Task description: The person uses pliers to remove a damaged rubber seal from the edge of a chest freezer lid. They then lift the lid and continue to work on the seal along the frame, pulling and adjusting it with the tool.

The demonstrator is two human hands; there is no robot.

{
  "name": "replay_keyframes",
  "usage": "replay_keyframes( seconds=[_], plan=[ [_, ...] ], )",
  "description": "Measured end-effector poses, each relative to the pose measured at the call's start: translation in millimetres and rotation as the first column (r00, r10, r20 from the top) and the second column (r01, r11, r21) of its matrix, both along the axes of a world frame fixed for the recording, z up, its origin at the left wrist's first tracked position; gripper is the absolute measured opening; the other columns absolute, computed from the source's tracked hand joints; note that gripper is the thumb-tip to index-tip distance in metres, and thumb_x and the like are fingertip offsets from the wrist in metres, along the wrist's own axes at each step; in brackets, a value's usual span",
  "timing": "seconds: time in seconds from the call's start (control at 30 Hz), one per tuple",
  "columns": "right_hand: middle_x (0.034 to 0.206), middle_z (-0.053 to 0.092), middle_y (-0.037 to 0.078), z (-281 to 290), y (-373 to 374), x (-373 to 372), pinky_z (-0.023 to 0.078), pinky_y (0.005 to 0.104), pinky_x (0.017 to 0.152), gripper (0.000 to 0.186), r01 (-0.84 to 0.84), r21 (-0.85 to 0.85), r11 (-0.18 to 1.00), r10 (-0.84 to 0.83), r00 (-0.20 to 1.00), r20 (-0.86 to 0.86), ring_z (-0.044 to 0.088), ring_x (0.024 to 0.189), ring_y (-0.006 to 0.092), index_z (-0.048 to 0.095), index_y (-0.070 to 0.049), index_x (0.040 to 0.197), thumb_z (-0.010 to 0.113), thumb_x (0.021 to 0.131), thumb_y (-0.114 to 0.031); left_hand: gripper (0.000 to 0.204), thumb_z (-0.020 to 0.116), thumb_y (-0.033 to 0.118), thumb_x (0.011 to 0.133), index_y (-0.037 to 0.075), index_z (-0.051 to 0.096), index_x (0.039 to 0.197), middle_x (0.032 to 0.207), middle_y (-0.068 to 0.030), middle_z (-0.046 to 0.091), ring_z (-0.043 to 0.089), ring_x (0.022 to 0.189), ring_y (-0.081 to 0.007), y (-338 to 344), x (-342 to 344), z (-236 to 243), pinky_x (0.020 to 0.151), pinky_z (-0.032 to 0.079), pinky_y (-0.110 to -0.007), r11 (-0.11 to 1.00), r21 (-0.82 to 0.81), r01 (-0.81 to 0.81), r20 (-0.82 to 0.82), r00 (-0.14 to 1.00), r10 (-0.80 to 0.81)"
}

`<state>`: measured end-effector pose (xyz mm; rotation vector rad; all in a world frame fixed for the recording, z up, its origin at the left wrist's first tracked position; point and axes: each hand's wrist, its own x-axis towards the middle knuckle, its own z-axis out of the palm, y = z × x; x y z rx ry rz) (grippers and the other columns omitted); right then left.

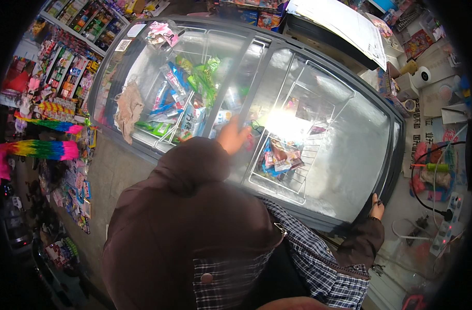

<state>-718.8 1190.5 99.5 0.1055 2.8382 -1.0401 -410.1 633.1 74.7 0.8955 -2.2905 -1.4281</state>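
Note:
A chest freezer (378,129) with dark frames and clear sliding lids fills the middle of the view. My left hand (233,135), slightly blurred, reaches onto its middle, with fingers extended at the divider between the lids; whether it touches is unclear. My right hand (376,207) grips the freezer's right rim near the front corner. Under the left lid, wire baskets hold green and blue ice-cream packets (197,75). In the right half, several brown and blue packets (280,157) lie in a wire basket. A crumpled brown cloth (128,108) rests on the left lid.
Packed snack shelves (58,67) and rainbow feathery dusters (34,147) stand left, beside grey floor (101,186). Behind the freezer is a dark object topped with white sheets (331,23). At the right are a white camera (421,77), a power strip (447,222) and cables.

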Motion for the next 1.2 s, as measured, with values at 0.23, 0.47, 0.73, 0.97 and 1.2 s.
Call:
replay_keyframes(
  seconds=[0.23,0.47,0.73,0.97,1.2],
  plan=[
    [0.062,0.042,0.000,1.5,-19.6,12.1,0.031,0.0301,0.053,0.047,-0.080,0.007,0.997,0.080,0.980,-0.184,0.034,0.059,0.0106,0.048,-0.001,0.064,0.064,0.086,-0.039,0.035,0.055,0.027,0.092,0.000,0.049,0.113,0.080,-0.0069,0.056,0.051,0.059,-0.0108,0.3,17.3,-6.1,0.051,0.044,-0.026,0.934,0.306,-0.185,-0.054,0.976,0.211],
    [0.060,0.042,-0.001,4.4,-49.9,40.7,0.029,0.0303,0.051,0.047,-0.119,-0.071,0.990,0.111,0.988,-0.111,0.035,0.058,0.0103,0.049,0.001,0.063,0.063,0.087,-0.037,0.035,0.055,0.028,0.093,-0.003,0.052,0.110,0.070,-0.0056,0.056,0.051,0.054,-0.0107,-26.2,45.2,14.0,0.048,0.043,-0.026,0.924,0.250,-0.290,-0.009,0.953,0.301],
    [0.063,0.047,0.000,-22.9,-78.7,66.2,0.036,0.0348,0.057,0.049,-0.144,-0.072,0.987,0.126,0.970,-0.207,0.043,0.064,0.0125,0.057,0.008,0.072,0.061,0.087,-0.038,0.038,0.055,0.028,0.092,-0.001,0.051,0.117,0.081,-0.0086,0.057,0.052,0.058,-0.0115,-57.3,75.9,26.3,0.045,0.044,-0.026,0.899,0.282,-0.336,-0.007,0.936,0.352],
    [0.062,0.049,0.001,-11.1,-143.6,103.3,0.034,0.0323,0.054,0.045,-0.163,0.007,0.987,0.164,0.986,-0.035,0.042,0.062,0.0118,0.055,0.003,0.069,0.061,0.087,-0.037,0.032,0.053,0.033,0.093,0.002,0.056,0.100,0.073,-0.0041,0.056,0.051,0.058,-0.0094,-120.9,108.1,-4.0,0.047,0.042,-0.024,0.920,0.153,-0.360,-0.006,0.931,0.366],
    [0.066,0.051,0.002,-12.2,-178.9,125.6,0.036,0.0325,0.057,0.040,-0.273,-0.069,0.960,0.274,0.962,0.005,0.041,0.064,0.0127,0.055,0.004,0.073,0.061,0.088,-0.033,0.039,0.052,0.037,0.091,0.000,0.058,0.103,0.082,-0.0120,0.063,0.060,0.075,-0.0229,-164.6,132.4,-14.5,0.066,0.046,-0.034,0.896,-0.187,-0.403,0.004,0.912,0.411]
  ],
)
